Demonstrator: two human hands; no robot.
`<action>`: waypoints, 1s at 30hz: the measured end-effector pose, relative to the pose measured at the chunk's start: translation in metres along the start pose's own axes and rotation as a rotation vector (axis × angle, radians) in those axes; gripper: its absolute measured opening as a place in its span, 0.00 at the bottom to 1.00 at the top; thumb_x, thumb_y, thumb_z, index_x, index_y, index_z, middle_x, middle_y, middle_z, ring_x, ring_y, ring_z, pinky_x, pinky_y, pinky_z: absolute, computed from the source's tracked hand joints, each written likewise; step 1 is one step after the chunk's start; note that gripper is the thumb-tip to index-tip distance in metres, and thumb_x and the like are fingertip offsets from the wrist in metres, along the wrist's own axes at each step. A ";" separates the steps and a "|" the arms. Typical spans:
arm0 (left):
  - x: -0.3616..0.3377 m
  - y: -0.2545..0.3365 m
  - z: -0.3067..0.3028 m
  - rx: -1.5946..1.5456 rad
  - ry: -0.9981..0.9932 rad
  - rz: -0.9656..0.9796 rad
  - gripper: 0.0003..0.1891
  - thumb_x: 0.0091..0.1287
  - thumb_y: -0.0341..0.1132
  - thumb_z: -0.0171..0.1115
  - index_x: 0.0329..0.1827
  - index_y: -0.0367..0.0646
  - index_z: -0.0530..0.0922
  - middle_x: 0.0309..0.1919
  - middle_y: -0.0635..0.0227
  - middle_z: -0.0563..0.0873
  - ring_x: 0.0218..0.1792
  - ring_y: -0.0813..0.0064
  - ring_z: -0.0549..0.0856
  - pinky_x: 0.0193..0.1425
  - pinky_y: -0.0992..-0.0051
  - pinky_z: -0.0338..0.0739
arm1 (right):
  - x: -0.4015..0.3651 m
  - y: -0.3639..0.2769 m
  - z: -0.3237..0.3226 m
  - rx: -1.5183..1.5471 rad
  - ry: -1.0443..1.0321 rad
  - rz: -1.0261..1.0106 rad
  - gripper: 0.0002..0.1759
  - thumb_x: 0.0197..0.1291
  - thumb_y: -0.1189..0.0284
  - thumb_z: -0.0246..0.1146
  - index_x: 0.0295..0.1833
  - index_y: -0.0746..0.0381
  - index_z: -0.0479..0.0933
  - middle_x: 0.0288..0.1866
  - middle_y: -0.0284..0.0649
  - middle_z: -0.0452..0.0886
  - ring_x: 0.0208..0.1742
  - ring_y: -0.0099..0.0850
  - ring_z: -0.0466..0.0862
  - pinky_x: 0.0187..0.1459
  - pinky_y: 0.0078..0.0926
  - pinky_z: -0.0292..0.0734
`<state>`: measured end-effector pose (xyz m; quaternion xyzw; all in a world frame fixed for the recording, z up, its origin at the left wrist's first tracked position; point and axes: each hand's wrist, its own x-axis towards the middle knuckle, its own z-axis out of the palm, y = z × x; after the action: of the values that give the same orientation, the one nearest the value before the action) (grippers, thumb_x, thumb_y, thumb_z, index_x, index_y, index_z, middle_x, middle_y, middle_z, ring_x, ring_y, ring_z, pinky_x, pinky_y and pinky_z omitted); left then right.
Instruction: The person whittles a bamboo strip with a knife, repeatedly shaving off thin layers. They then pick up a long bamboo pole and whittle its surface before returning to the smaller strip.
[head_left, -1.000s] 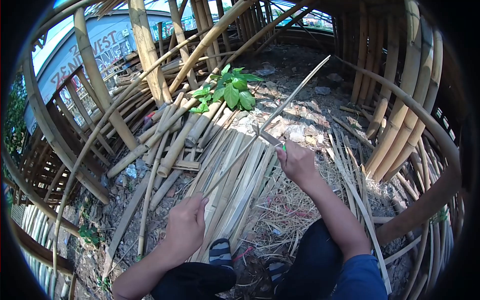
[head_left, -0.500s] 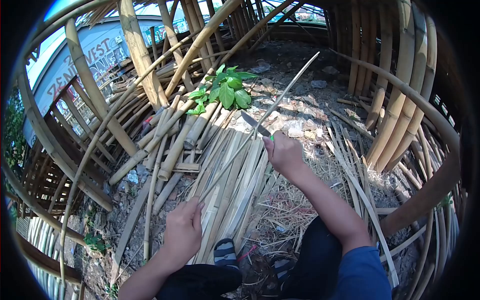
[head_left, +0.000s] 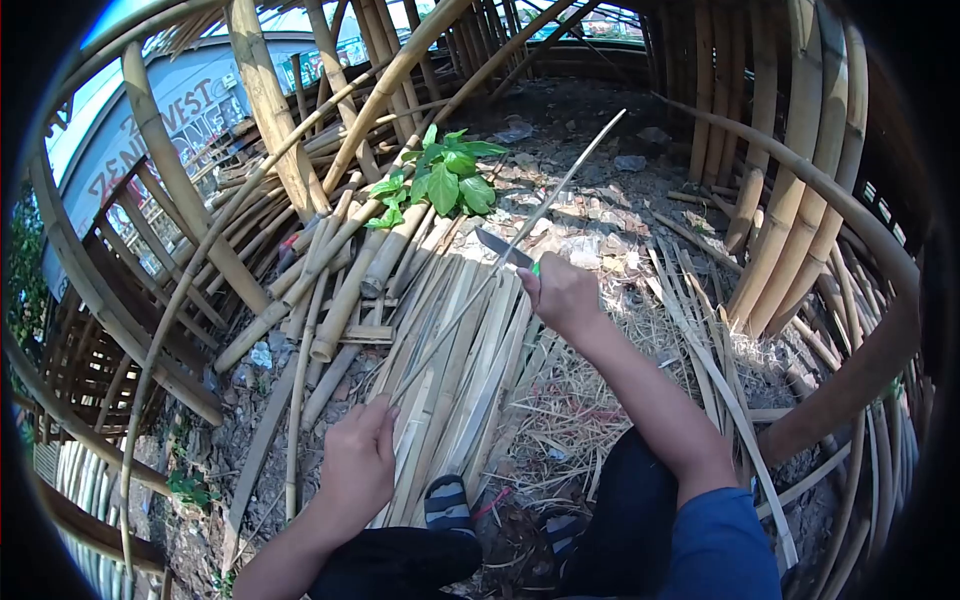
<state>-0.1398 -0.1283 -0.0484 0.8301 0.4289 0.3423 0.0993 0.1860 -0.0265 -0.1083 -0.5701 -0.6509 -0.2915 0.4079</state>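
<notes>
My left hand is closed around the near end of a long, thin bamboo strip. The strip slants up and away to the right, its far end in the air. Wrapped round the green handle of a knife, my right hand is at about the strip's middle. The blade points up and left, lying across the strip and seemingly touching it. Most of the handle is hidden in my fist. Beneath both hands lie several split bamboo slats side by side on the ground.
Bamboo poles and a leafy green plant are beyond the slats. Shavings cover the ground at right, beside more slats. Upright bamboo posts and a curved pole frame the right side. My sandalled foot is below.
The knife and my right hand have shifted slightly left along with the strip, and the blade looks turned flatter. My left hand keeps its grip. The whole view has moved slightly.
</notes>
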 end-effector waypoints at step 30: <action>0.007 -0.007 -0.002 0.030 -0.028 0.010 0.02 0.70 0.22 0.57 0.39 0.31 0.77 0.25 0.48 0.78 0.26 0.47 0.79 0.30 0.59 0.70 | -0.008 -0.004 0.010 0.030 0.014 0.098 0.24 0.75 0.52 0.52 0.32 0.60 0.70 0.15 0.39 0.74 0.14 0.37 0.78 0.16 0.37 0.73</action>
<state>-0.1426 -0.1186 -0.0469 0.8383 0.4284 0.3248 0.0912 0.1803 -0.0229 -0.1194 -0.5929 -0.6239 -0.2653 0.4347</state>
